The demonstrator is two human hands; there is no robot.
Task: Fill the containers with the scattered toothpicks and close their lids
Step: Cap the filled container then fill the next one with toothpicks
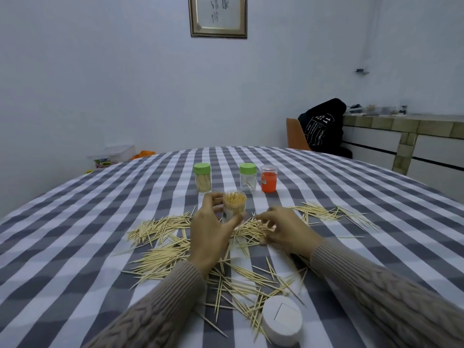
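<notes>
Left of the open container (234,205), scattered toothpicks (160,247) litter the checked worktop (75,234). The left hand (211,237) grips that packed container, fingers curled round it. Right of it, the right hand (286,229) hovers over toothpicks, fingers loosely curled, blurred; whether they pinch any, I cannot tell. A white lid (282,320) lies nearer, rightward.

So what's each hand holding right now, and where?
Left hand grips the open toothpick container around its side wall. Right hand hovers over scattered toothpicks; any hold cannot be told.
</notes>
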